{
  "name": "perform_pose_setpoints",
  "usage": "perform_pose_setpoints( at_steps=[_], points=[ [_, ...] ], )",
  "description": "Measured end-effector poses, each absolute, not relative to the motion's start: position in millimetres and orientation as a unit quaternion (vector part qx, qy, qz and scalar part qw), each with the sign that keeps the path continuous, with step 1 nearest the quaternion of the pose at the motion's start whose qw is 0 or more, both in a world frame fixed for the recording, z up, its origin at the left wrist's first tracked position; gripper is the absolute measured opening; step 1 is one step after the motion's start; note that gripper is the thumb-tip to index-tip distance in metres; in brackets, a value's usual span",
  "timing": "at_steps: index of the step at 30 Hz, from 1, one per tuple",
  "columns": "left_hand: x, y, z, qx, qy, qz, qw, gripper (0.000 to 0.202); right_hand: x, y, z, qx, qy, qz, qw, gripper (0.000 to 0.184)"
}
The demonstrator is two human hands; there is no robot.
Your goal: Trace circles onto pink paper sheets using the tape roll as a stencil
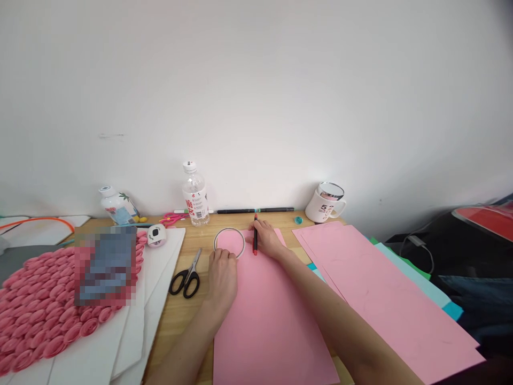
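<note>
Running up from the bottom centre of the frame, a long, smooth pink paper sheet (276,331) lies flat under both hands; we judge it light, bendable and easily creased, best taken by its edges. At lower left we see tightly packed, curled coral-pink paper petals (44,305) above smooth white flat panels (132,331); at lower right, more flat pink sheets (385,299) overlap.

Farther in, left of centre, scissors with rounded black handles and slim metal blades (185,278) rest on the wood-grain tabletop (176,315). Beside them, the left hand (223,275) curls its fingers over the near rim of a thin, pale, dark-edged circular ring (244,243); we cannot tell whether it pinches or only presses. The ring lies at the sheet's far end, mid-frame; we expect it to be light, stiff and prone to sliding, best steadied at opposite sides of its rim. Just right of it, the right hand (265,238) grasps a slim black-and-red marker (255,235), which we judge light, rigid and easy to hold around its barrel.

Beyond, we see a clear plastic bottle (196,206), a glossy white mug (318,206) and the plain pale wall (256,107).
</note>
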State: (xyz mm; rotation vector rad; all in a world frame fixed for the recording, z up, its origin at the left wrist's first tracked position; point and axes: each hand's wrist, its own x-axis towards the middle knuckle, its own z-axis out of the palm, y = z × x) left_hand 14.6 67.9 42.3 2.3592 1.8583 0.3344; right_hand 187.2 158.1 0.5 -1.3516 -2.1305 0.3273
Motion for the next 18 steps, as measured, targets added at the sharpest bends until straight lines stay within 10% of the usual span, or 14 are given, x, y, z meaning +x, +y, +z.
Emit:
perform_pose_setpoints(
  at_steps=[6,18],
  points=[
    [14.8,70.2,36.5,0.779,0.615,0.105,0.065,0.025,165.4,151.0,9.9,-0.523,-0.655,0.275,0.472,0.01],
    [22.0,77.5,20.6,0.799,0.573,0.174,0.054,0.024,155.9,143.4,-13.1,-0.493,-0.643,0.35,0.47,0.008]
  ],
)
